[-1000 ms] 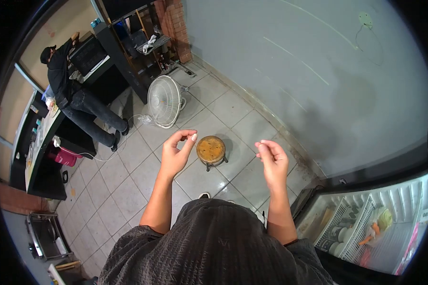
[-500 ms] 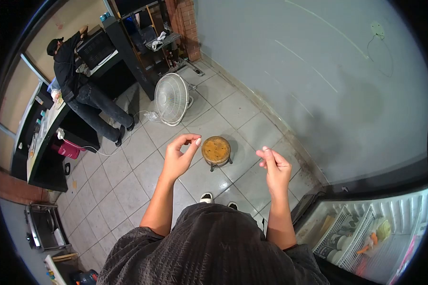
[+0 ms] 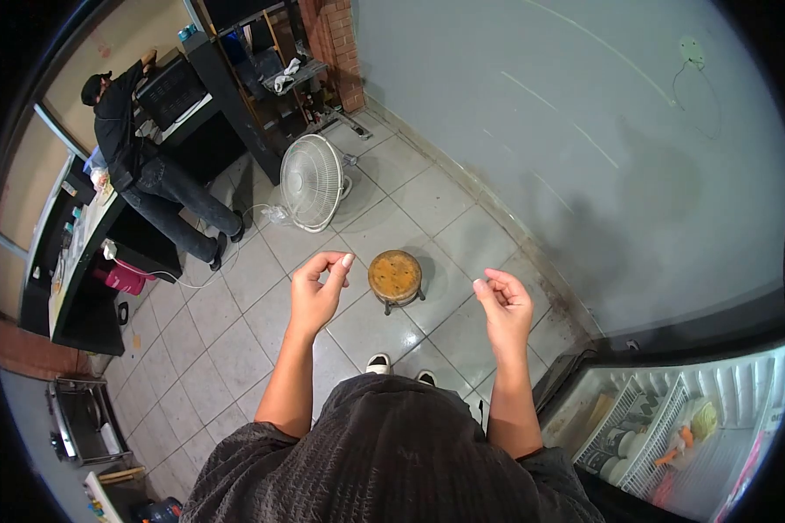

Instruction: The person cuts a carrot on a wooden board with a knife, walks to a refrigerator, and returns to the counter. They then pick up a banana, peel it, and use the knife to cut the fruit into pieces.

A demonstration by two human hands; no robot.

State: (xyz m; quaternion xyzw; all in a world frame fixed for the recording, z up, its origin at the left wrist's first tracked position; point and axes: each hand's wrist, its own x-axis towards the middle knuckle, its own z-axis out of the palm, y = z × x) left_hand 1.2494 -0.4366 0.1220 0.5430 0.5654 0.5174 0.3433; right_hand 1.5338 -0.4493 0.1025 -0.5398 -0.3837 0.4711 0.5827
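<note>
My left hand [image 3: 317, 292] is raised over the floor, left of a round stool [image 3: 394, 277] with a worn yellow-brown top. Its thumb and index fingertips meet in a pinch, and anything between them is too small to make out. On the stool's other side is my right hand [image 3: 506, 305], its fingers bent and a small gap between thumb and index finger. No object shows in it. Neither hand touches the stool.
A white fan [image 3: 312, 183] stands on the tiled floor [image 3: 209, 322]. At the upper left, a person in dark clothes [image 3: 118, 131] leans over a counter [image 3: 92, 222] beside a black appliance [image 3: 173, 90]. An open fridge door with racks [image 3: 645, 427] is at the lower right.
My left hand has shifted slightly left, away from the stool. The thumb and index finger of my right hand have parted a little.
</note>
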